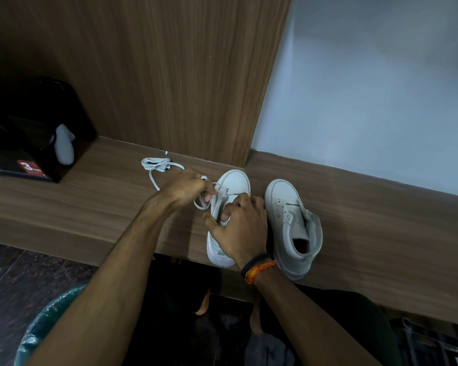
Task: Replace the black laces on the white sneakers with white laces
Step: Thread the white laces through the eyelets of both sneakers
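Nearest the viewer, at the bottom left, stands a bin (41, 323) with a clear liner on the dark floor (8, 273). Both forearms reach up from there to a long wooden shelf (381, 233).

Two white sneakers stand on that shelf side by side, their long axes running away from the viewer, toes toward the back and heels at the near edge. The right sneaker (292, 225) stands free, upright, its open collar toward the viewer. The left sneaker (234, 186) is held by the right hand (242, 228), which lies over its middle with fingers curled round the tongue and upper; that wrist carries a dark band and an orange thread (259, 269).

The left hand (187, 187) is just left of the held sneaker's toe, its fingers pinching a white lace (201, 203) that loops beneath the hand and runs into the front eyelets.

A second white lace (156, 165) lies bundled farther back on the shelf, well left of the sneakers.

At the far left a black box (24, 143) with a red label sits on the shelf. Behind everything rise a wooden panel (156, 75) and a pale wall (368, 88).
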